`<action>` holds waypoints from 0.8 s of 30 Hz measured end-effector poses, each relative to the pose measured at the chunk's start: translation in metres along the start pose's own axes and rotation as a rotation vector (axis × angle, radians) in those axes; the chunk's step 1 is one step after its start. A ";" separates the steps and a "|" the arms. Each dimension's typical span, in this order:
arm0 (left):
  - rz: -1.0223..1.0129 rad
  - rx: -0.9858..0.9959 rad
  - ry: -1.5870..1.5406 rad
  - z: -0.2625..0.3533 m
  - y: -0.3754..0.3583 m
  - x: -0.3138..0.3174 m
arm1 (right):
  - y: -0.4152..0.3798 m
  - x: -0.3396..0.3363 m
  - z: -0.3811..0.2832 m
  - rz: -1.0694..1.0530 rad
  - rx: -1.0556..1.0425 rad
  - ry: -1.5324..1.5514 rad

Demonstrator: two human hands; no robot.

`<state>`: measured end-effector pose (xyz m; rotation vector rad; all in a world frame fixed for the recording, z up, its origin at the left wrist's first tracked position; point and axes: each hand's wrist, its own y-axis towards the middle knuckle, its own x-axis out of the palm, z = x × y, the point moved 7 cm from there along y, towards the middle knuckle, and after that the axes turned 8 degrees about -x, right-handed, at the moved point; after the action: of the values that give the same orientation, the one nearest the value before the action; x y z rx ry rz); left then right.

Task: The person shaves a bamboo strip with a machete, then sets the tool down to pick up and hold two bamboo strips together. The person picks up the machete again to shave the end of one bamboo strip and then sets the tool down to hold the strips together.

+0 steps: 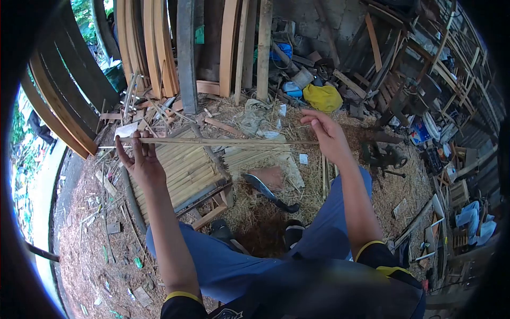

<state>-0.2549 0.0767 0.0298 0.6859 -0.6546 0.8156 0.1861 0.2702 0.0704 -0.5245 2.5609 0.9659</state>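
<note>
Straw-coloured, the slender strip [228,141] stretched before you over the slatted panel [175,170], long axis running left to right; it looked light, springy, splinter-prone, best held near both ends. Your left hand [146,166] pinched it near one end; your right hand [330,139], at the other, had fingers partly spread, grip impossible to tell.

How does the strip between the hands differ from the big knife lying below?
The strip looks straight and pale; the knife has a darker blade and a dark, hooked handle. The strip spans from left hand to right hand; the knife lies unheld. Both are long and narrow.
</note>
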 end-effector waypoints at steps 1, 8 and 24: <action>0.001 0.006 -0.008 0.000 -0.001 0.000 | -0.001 -0.004 -0.002 0.014 0.011 0.010; 0.004 0.015 -0.078 -0.004 -0.003 0.001 | -0.014 0.001 -0.061 -0.052 -0.185 -0.189; 0.034 -0.020 -0.113 -0.014 -0.015 0.014 | -0.010 0.045 -0.071 -0.213 -0.285 -0.404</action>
<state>-0.2317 0.0857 0.0274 0.7079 -0.7770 0.8053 0.1377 0.2049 0.0944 -0.5942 1.9826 1.2230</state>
